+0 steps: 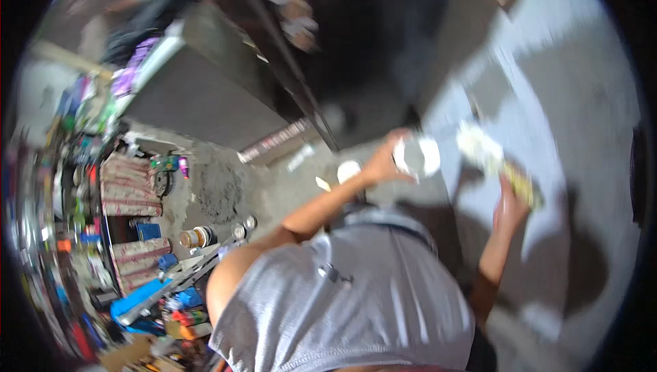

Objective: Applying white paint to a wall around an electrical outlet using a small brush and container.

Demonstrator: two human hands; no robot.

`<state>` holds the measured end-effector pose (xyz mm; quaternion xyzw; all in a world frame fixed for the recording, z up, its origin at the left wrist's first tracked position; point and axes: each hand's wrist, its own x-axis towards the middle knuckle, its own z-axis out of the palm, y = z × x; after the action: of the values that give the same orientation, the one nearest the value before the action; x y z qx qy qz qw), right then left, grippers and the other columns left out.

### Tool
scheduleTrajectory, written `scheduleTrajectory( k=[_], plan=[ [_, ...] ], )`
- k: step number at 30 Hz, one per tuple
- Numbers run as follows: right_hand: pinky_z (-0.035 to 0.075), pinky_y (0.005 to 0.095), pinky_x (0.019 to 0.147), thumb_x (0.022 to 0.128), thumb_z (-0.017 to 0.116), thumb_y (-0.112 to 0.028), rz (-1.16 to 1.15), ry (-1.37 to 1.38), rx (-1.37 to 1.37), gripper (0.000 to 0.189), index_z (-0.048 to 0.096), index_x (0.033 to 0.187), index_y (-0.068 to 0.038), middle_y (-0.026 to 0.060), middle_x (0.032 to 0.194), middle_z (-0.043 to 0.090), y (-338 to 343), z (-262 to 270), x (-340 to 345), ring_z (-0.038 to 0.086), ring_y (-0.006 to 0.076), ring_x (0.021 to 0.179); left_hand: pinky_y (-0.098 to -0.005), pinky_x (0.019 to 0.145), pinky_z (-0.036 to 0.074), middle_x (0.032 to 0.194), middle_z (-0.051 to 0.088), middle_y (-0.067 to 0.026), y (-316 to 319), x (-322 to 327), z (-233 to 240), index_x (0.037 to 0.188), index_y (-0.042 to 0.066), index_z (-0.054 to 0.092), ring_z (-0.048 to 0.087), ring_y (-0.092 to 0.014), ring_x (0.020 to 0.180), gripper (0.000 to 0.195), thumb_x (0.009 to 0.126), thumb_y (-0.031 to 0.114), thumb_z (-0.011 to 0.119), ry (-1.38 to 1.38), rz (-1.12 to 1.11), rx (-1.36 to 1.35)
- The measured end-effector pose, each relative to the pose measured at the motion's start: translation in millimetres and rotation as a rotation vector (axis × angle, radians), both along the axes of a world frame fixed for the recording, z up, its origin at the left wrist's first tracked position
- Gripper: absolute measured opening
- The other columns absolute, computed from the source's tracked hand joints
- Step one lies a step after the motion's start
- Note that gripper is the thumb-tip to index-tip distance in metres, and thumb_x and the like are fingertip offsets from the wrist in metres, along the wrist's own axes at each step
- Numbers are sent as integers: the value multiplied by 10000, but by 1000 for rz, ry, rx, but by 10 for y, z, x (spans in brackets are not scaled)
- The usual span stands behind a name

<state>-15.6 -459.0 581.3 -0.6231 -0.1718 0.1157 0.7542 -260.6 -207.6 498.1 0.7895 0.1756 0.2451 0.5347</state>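
Observation:
My left hand (386,162) is closed around a small round tub (417,157) with a white rim, held in front of my body. Its contents look pale grey or white, but blur hides the detail. To the right, my right hand (509,205) grips a paintbrush (521,184) with a yellowish handle; its whitish head (478,146) points up and left, near the wall. The wall (544,141) shows a bright white area beside grey patches. Below my left wrist, a round white object (349,171) shows near the floor.
A dark metal post (303,84) stands ahead, near a large grey panel (200,97). On the grey floor (267,187) at left are a jar with amber contents (191,238) and a ladder-like metal frame (177,282). Crowded shelves (66,207) and loose clutter (179,320) lie farther left.

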Motion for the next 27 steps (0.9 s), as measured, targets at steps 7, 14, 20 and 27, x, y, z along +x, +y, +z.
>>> scheduleTrajectory(
  k=[7, 14, 20, 27],
  plan=[
    [573, 310, 841, 821, 806, 16, 505, -750, -225, 229, 744, 1040, -6, 101, 1064, 743, 385, 1334, -294, 709, 183, 964, -370, 1102, 445, 1406, 558, -116, 16, 271, 239, 1353, 11, 566, 562, -245, 1281, 938, 552, 226, 1004, -121, -70, -128],
    [563, 295, 802, 840, 815, -73, 732, -734, -380, 306, 712, 1121, -7, 118, 1020, 751, 495, 1311, -454, 726, 179, 920, -366, 1082, 464, 1406, 587, -101, -129, 394, 360, 1263, 17, 668, 589, -230, 1260, 763, 589, 180, 985, -117, -194, -79],
    [543, 312, 761, 862, 781, -95, 813, -732, -561, 274, 700, 1117, -36, 118, 1001, 742, 707, 1012, -540, 718, 194, 861, -357, 1069, 476, 1360, 637, -96, -178, 353, 426, 1297, 23, 647, 611, -205, 1223, 762, 616, 138, 968, -75, -287, -197],
    [552, 416, 766, 851, 775, -142, 869, -930, -664, 402, 650, 1226, -67, 176, 1076, 726, 935, 827, -661, 693, 371, 886, -368, 1084, 466, 1365, 627, -97, -46, 343, 302, 1309, 24, 629, 596, -211, 1240, 797, 600, 138, 974, -159, -330, -126]
  ],
)
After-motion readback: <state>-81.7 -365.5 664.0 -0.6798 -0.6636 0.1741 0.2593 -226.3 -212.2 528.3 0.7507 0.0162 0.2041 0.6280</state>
